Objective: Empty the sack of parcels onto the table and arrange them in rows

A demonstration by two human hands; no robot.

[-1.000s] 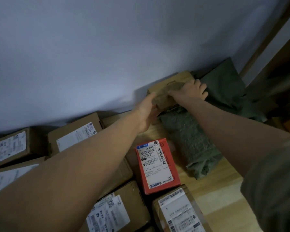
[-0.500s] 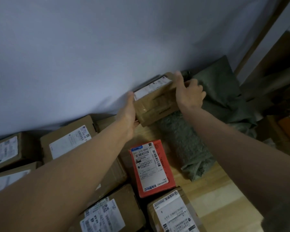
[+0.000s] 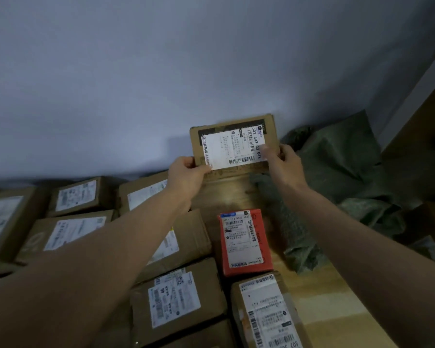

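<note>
Head view: a brown box [image 3: 232,144] is held upright, label toward the camera, above the far end of the table [image 3: 319,305], close to the wall [image 3: 161,71]. It is pinched at its lower corners: the left hand [image 3: 186,175] has its fingers [image 3: 204,169] curled round the lower left corner, and the right hand [image 3: 284,163] grips the lower right edge with a thumb laid on the label. Both hands are thus closed on the box, and nothing else is held.

The step in hand is judged to be placing this box into a row. Just below the fingers a bare patch of table is seen, with the red box [image 3: 245,241] nearer the camera and a further labelled box [image 3: 268,312] nearer still; a column seems to be forming there. The box would best be tipped flat with its label kept up, lowered into the gap beyond the red box, and its edges squared to that neighbour.

To the right of the fingers the green sack [image 3: 342,177] lies slumped, a fold of it reaching toward the gap; it should be kept from under the box so that the box sits level. To the left of the fingers, more brown boxes [image 3: 81,197] are laid in rows. Whether the sack is empty cannot be told.
</note>
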